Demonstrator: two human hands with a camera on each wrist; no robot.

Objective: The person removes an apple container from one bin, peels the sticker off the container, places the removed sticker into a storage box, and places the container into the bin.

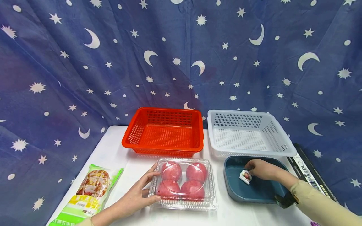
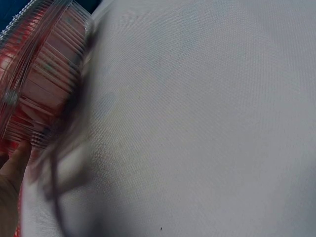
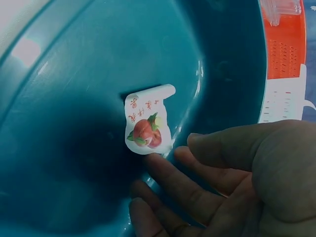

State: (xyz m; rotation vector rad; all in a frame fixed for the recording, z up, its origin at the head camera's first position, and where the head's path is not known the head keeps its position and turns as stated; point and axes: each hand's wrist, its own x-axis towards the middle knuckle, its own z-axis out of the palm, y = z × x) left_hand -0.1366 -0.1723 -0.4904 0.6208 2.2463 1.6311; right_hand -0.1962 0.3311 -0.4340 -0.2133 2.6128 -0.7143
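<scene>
My left hand (image 1: 138, 188) grips the left side of a clear plastic clamshell box (image 1: 210, 199), with the thumb by its front corner and fingers farther back. Several round red fruits (image 1: 171, 172) show through its lid. In the left wrist view, a fingertip meets the ribbed side of the box (image 2: 54, 74). Over the dark blue-green basin (image 1: 237, 196), my right hand (image 1: 261, 169) has its thumb and fingers apart. A white sticker (image 3: 148, 123) with a peach picture and red writing, curled along one edge, is at the index fingertip, apparently touching it.
Behind the box stands a red perforated basket (image 1: 167, 141), with a white perforated basket (image 1: 240, 138) to its right. A green and yellow food bag (image 1: 90, 194) lies at the left. Right of the basin is a black pasta package (image 1: 311, 172). A starry blue curtain (image 1: 181, 56) hangs behind.
</scene>
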